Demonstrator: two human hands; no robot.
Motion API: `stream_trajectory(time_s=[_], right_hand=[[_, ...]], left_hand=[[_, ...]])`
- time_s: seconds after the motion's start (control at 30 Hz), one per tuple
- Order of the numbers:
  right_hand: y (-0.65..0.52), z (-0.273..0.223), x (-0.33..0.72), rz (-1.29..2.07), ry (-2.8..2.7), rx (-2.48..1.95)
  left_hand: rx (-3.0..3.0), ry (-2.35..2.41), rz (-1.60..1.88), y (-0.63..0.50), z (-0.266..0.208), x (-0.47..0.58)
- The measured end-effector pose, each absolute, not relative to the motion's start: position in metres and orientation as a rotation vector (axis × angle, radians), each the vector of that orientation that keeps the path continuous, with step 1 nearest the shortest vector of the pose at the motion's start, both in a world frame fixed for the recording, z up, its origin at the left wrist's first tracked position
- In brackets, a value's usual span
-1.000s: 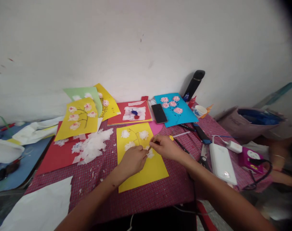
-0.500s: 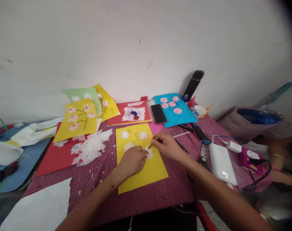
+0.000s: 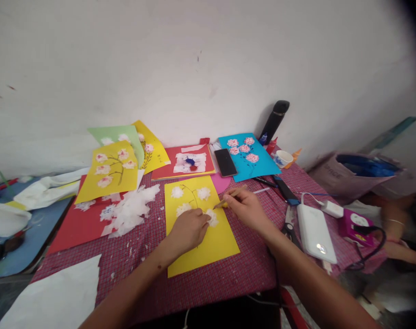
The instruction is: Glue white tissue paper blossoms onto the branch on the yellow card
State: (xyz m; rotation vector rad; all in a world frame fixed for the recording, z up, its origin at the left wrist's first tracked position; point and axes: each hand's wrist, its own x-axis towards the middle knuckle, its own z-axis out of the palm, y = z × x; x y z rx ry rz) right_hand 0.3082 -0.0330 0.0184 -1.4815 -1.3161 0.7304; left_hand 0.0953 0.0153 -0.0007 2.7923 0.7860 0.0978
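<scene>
A yellow sheet of paper (image 3: pixel 208 256) lies in front of me, with drawn branches and several fluffy white tissue flowers on it. My left hand (image 3: pixel 190 228) rests on the sheet, its fingers pinched at the edge of a white paper flower (image 3: pixel 213 219). Part of that flower is hidden by the fingertips. In my right hand (image 3: pixel 244 206) is a thin brown stick (image 3: pixel 220 204), gripped between thumb and fingers. Its pointed tip hovers close to the flower's upper right edge; I cannot tell whether they touch.
Torn white tissue (image 3: pixel 132 210) lies left on a red sheet (image 3: pixel 74 228). Flower pictures lean at the back left, and a blue one (image 3: pixel 249 157) lies behind a phone (image 3: pixel 226 162). Scissors (image 3: pixel 289 224), a white power bank (image 3: pixel 316 234) and a small cup (image 3: pixel 283 158) are on the right.
My right hand has moved slightly right, drawing the stick's tip back from the flower's middle to its edge. The left hand stays nearly in place.
</scene>
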Motion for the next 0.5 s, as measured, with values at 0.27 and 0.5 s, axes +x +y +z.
stream_trajectory(time_s=[0.27,0.5], right_hand=[[-0.051,0.023,0.313,0.842,-1.057,-1.435],[-0.064,0.012,0.311,0.879,-0.954,-1.316]], left_hand=[[2.786,0.786,0.117,0.016,0.001,0.093],[2.769,0.812,0.145,0.019,0.007,0.089]])
